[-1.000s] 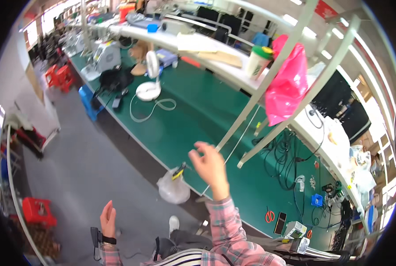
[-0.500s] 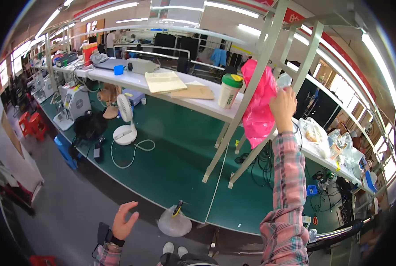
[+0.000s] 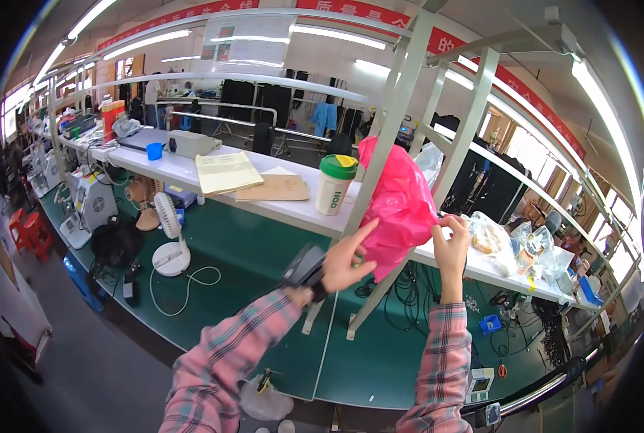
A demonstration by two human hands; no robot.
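Observation:
A bright pink plastic bag (image 3: pixel 401 209) hangs at the shelf's upright post (image 3: pixel 388 123), over the edge of the white shelf. My right hand (image 3: pixel 452 249) pinches the bag's right edge between thumb and fingertips. At the bag's lower left is my left hand (image 3: pixel 347 263), its fingers apart and reaching toward the plastic; whether the fingertips touch it I cannot tell. A dark device (image 3: pixel 304 267) is strapped at my left wrist. Just left of the post stands a cream cup (image 3: pixel 333 193) with a green and yellow lid.
Papers (image 3: pixel 228 173) and a brown envelope (image 3: pixel 273 189) lie on the white shelf, with a blue cup (image 3: pixel 154 151) farther left. Clear bags (image 3: pixel 491 238) sit on its right part. Below, a white fan (image 3: pixel 170 252) and cables rest on the green bench top (image 3: pixel 264 267). A metal rail (image 3: pixel 538 397) runs at lower right.
My left hand has risen from low on the left up to the bag's lower left. My right hand has come down from the bag's top to its right edge. The view has shifted.

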